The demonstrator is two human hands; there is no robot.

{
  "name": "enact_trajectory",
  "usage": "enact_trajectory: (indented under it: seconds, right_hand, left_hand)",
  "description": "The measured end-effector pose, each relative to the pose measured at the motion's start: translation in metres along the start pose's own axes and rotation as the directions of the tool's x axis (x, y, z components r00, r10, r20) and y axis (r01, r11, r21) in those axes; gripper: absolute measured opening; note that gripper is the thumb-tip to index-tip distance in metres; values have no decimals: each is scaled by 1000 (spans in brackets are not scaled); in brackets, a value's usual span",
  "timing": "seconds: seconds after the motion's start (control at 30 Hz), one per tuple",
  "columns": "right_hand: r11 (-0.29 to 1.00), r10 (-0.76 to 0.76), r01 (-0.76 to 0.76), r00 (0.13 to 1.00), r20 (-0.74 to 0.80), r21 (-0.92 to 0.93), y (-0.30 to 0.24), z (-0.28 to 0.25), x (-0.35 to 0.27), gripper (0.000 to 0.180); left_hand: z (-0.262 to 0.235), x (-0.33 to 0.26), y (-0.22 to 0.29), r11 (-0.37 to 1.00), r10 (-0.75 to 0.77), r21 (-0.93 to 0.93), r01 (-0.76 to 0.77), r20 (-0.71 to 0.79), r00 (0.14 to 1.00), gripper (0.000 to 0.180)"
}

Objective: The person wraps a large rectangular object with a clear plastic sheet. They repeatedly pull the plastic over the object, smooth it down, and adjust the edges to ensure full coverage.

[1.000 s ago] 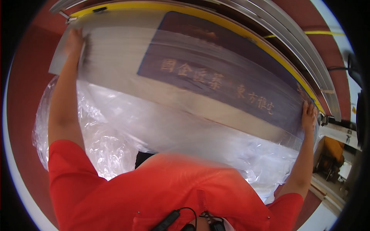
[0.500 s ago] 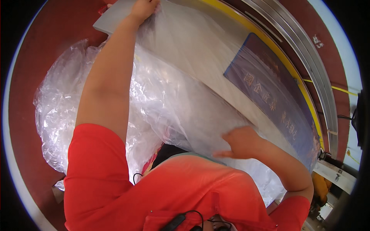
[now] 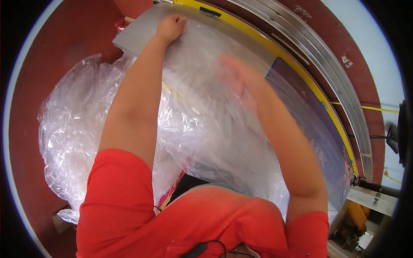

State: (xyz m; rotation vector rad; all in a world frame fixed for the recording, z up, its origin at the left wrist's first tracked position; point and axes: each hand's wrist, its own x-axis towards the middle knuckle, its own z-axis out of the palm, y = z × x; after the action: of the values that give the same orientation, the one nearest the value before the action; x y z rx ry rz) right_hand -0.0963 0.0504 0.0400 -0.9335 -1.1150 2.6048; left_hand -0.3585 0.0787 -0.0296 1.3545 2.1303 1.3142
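Left hand (image 3: 171, 26) of mine is curled shut on the far corner of the flat grey board (image 3: 137, 36), fingers pinching the clear plastic film (image 3: 202, 120) against it. My right hand (image 3: 238, 75) is out over the middle of the film, too blurred to say whether it is spread flat or partly curled. The board lies tilted across my front, its far edge near the yellow-edged rail (image 3: 301, 77), with a dark blue printed panel (image 3: 309, 112) showing through the wrap on my right.

To do this well, I judge the left corner must stay pinned while the right palm smooths outward — otherwise the film bunches. It is thin, glossy, crinkled stuff that catches light in white streaks; a loose heap of it (image 3: 69, 142) billows on my left. The board looks stiff, matte and straight-edged.
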Motion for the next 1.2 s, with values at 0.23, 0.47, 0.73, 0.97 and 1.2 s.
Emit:
enact_trajectory:
  seconds: [0.23,0.47,0.73,0.97,1.2]
  right_hand:
    - [723,-249,415,902,352,-552,15,-57,-256,15]
    - [714,-671,77,359,-649,-696,73,-213,-546,17]
    - [233,-963,-970,-240,120,-71,-22,-157,-655,34]
    - [-22,-886,-794,296,-356,-607,132,-327,-510,55]
    - [-93,-853,-714,416,-314,-694,103,-321,-426,57]
  left_hand:
    - [-13,-5,-18,937,26,347,33,-164,986,34]
    - [-2,11,-18,762,155,645,-58,-94,983,40]
    - [-1,33,-55,671,33,740,53,-101,994,42]
    - [-33,51,-96,684,91,729,-41,-29,995,39]
    - [-36,28,-68,591,94,806,32,-108,990,40]
